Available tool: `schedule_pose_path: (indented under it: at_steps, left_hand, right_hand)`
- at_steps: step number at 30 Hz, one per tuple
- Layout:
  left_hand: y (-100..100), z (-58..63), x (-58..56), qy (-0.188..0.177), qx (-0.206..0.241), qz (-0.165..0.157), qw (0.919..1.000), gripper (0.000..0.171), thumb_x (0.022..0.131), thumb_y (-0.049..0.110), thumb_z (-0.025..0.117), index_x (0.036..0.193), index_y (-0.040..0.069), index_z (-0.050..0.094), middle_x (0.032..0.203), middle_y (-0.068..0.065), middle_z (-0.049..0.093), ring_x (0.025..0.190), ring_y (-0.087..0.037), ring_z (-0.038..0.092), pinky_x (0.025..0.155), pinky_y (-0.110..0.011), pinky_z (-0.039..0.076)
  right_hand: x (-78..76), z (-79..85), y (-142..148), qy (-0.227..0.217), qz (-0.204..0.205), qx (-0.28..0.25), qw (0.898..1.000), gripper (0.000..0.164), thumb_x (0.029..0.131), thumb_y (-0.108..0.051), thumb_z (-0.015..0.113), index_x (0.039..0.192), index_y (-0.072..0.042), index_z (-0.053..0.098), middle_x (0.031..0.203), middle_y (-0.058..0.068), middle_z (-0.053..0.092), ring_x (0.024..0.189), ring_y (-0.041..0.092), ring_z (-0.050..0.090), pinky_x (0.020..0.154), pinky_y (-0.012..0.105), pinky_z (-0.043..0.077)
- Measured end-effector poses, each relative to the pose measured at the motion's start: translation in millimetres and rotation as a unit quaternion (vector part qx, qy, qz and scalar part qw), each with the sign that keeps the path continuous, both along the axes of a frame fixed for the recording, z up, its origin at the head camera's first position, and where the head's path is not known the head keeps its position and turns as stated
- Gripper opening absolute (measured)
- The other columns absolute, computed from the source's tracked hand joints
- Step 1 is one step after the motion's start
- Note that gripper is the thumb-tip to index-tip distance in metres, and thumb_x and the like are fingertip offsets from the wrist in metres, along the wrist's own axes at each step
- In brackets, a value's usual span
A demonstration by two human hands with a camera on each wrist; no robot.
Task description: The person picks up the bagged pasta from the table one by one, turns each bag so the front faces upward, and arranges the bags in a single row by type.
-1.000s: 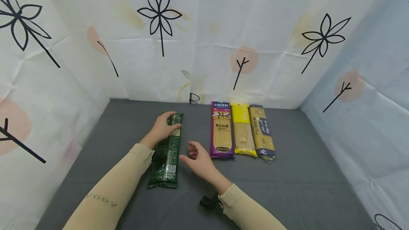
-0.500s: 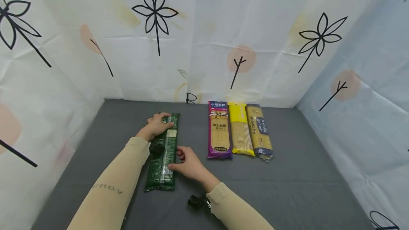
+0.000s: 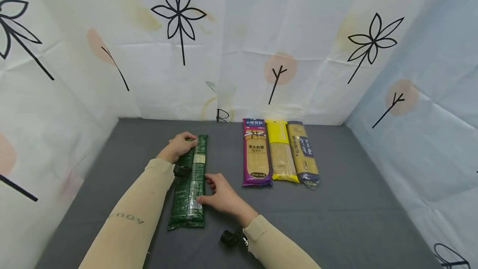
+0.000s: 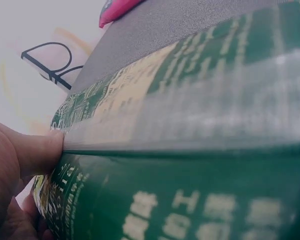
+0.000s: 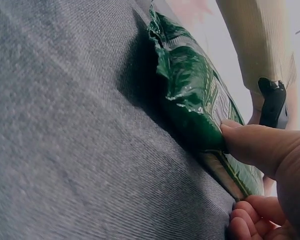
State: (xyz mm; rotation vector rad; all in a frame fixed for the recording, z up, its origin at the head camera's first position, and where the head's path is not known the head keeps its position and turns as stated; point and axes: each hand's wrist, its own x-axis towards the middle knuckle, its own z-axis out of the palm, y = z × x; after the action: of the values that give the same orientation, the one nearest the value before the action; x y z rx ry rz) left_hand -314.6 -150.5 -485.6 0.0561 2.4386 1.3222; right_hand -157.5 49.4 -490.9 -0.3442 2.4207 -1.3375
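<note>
A long green pasta packet (image 3: pixel 182 204), printed with pale text and a barcode, lies lengthwise on the left part of the grey cloth. At its far end my left hand (image 3: pixel 177 146) grips the left side, thumb on top; the left wrist view shows that thumb pressing beside the packet's long seam, with fingers curled under the edge. My right hand (image 3: pixel 223 195) pinches the right edge nearer the front end. In the right wrist view its thumb lies on the printed face of the packet (image 5: pixel 187 80), and the other fingers curl low against the side by the cloth.
To the right lie three more pasta packets side by side: a purple one (image 3: pixel 257 157), a yellow one (image 3: pixel 281 152) and a navy-banded one (image 3: pixel 303 152). Patterned white fabric (image 3: pixel 239 45) walls the grey table (image 3: pixel 298 231) at the back and sides.
My right hand has come left from beside the green packet and taken hold of its right edge. The packet has slid slightly toward me, the left hand still on it.
</note>
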Motion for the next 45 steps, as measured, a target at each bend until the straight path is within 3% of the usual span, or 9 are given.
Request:
schedule_pose_path:
  at_steps: [5, 12, 24, 30, 35, 37, 41, 45]
  left_hand:
    - [2, 1.3, 3.0, -0.004, 0.01, 0.015, 0.9998, 0.029, 0.102, 0.028, 0.051, 0.126, 0.014, 0.056, 0.158, -0.017, 0.016, 0.139, -0.045, -0.022, 0.106, -0.068, 0.013]
    - [1, 2.1, 7.2, -0.013, 0.008, 0.031, 0.9994, 0.03, 0.102, 0.03, 0.052, 0.127, 0.015, 0.056, 0.157, -0.018, 0.017, 0.14, -0.044, -0.021, 0.105, -0.068, 0.016]
    - [-2, 2.7, 8.3, -0.02, 0.014, 0.051, 0.9984, 0.027, 0.101, 0.027, 0.054, 0.123, 0.013, 0.059, 0.157, -0.019, 0.016, 0.138, -0.043, -0.025, 0.106, -0.07, 0.01]
    - [1, 5.1, 17.3, 0.01, 0.011, 0.093, 0.9955, 0.021, 0.099, 0.025, 0.057, 0.116, 0.013, 0.065, 0.144, -0.018, 0.038, 0.139, -0.046, 0.005, 0.101, -0.067, 0.022]
    - [3, 2.1, 23.0, 0.032, 0.003, 0.12, 0.9922, 0.016, 0.099, 0.027, 0.057, 0.109, 0.018, 0.066, 0.135, -0.013, 0.045, 0.135, -0.045, 0.016, 0.102, -0.069, 0.017]
    - [2, 0.2, 23.2, 0.038, 0.004, 0.122, 0.9917, 0.016, 0.1, 0.027, 0.056, 0.11, 0.018, 0.065, 0.137, -0.012, 0.044, 0.135, -0.045, 0.016, 0.1, -0.068, 0.02]
    - [4, 1.9, 23.3, 0.051, 0.04, 0.119, 0.9908, 0.018, 0.102, 0.023, 0.052, 0.114, 0.013, 0.061, 0.143, -0.014, 0.037, 0.116, -0.041, 0.037, 0.082, -0.054, 0.039]
    - [13, 10.2, 20.7, 0.085, 0.076, 0.111, 0.9873, 0.019, 0.103, 0.02, 0.048, 0.116, 0.01, 0.057, 0.149, -0.016, 0.026, 0.1, -0.034, 0.043, 0.066, -0.042, 0.04]
  right_hand:
    - [2.0, 1.1, 2, 0.001, 0.003, 0.004, 1.0, 0.075, 0.085, -0.039, 0.075, 0.146, -0.012, 0.04, 0.124, -0.001, 0.046, 0.11, 0.016, 0.047, 0.089, 0.036, 0.045]
    - [3.6, 0.8, 1, 0.003, 0.002, 0.007, 1.0, 0.074, 0.085, -0.038, 0.075, 0.146, -0.013, 0.041, 0.124, -0.002, 0.046, 0.11, 0.015, 0.047, 0.089, 0.037, 0.045]
    - [3.8, -0.2, -1, 0.015, 0.014, 0.017, 1.0, 0.075, 0.085, -0.039, 0.075, 0.145, -0.012, 0.041, 0.122, -0.002, 0.047, 0.108, 0.015, 0.047, 0.087, 0.036, 0.046]
    - [4.4, 0.3, -3, 0.016, 0.017, 0.015, 1.0, 0.075, 0.085, -0.039, 0.075, 0.145, -0.012, 0.041, 0.123, -0.001, 0.047, 0.109, 0.015, 0.048, 0.088, 0.036, 0.045]
    - [5.7, -0.7, -5, 0.02, 0.02, 0.017, 0.999, 0.075, 0.085, -0.039, 0.075, 0.145, -0.012, 0.041, 0.123, -0.001, 0.047, 0.109, 0.015, 0.048, 0.089, 0.035, 0.046]
    - [6.1, -1.2, -5, 0.022, 0.023, 0.017, 0.999, 0.075, 0.085, -0.04, 0.074, 0.146, -0.012, 0.041, 0.123, -0.001, 0.047, 0.109, 0.015, 0.048, 0.089, 0.035, 0.046]
    - [5.4, -3.1, -4, 0.03, 0.029, 0.014, 0.999, 0.075, 0.085, -0.042, 0.074, 0.146, -0.012, 0.04, 0.125, 0.001, 0.047, 0.11, 0.016, 0.049, 0.091, 0.035, 0.046]
    - [3.0, -4.9, 3, 0.041, 0.017, 0.002, 0.999, 0.074, 0.086, -0.042, 0.072, 0.146, -0.013, 0.04, 0.125, 0.0, 0.048, 0.111, 0.017, 0.049, 0.092, 0.037, 0.045]
